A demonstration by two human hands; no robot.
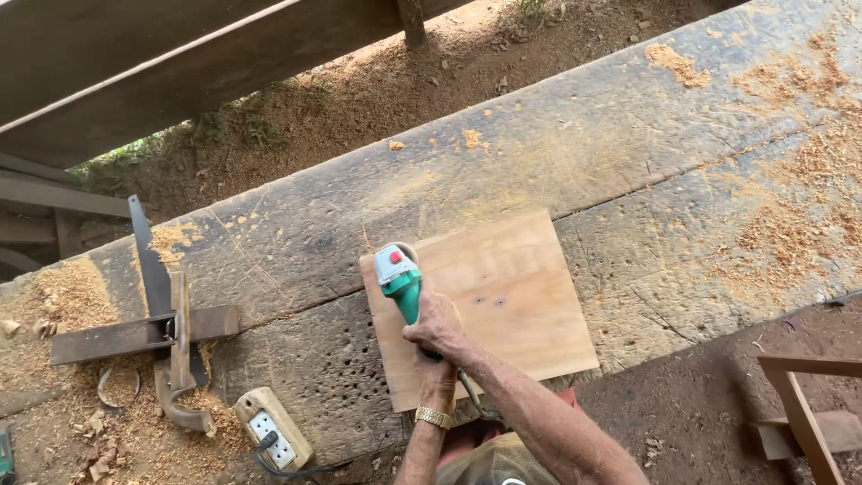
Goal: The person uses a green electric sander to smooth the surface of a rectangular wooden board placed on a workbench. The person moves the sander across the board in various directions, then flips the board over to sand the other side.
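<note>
A green angle grinder (pixel 401 280) is held over a pale square wooden board (pixel 489 301), which lies flat near the front edge of a weathered plank workbench (pixel 628 153). The grinder's grey head with its red button sits at the board's ten o'clock corner; the disc beneath it is hidden by the housing, so contact with the wood cannot be confirmed. The right hand (pixel 435 325) is clenched around the green body, knuckles uppermost. The left hand (pixel 438 382) lies just behind it, at six o'clock of the right hand, and is largely covered by the right forearm; it appears closed on the rear of the tool, though its fingers cannot be made out. A gold wristwatch (pixel 434 417) is worn on the left wrist. The grinder's cord is seen only as a short grey stretch beside the wrist.

At eight o'clock of the board, a wooden block with a white power socket (pixel 272 431) rests on the bench, its cable cut off by the bottom edge. Further out at nine o'clock, rusted metal bars (pixel 144 330) are crossed amid sawdust (pixel 790 224). A wooden frame (pixel 808 413) is cropped at the lower right.
</note>
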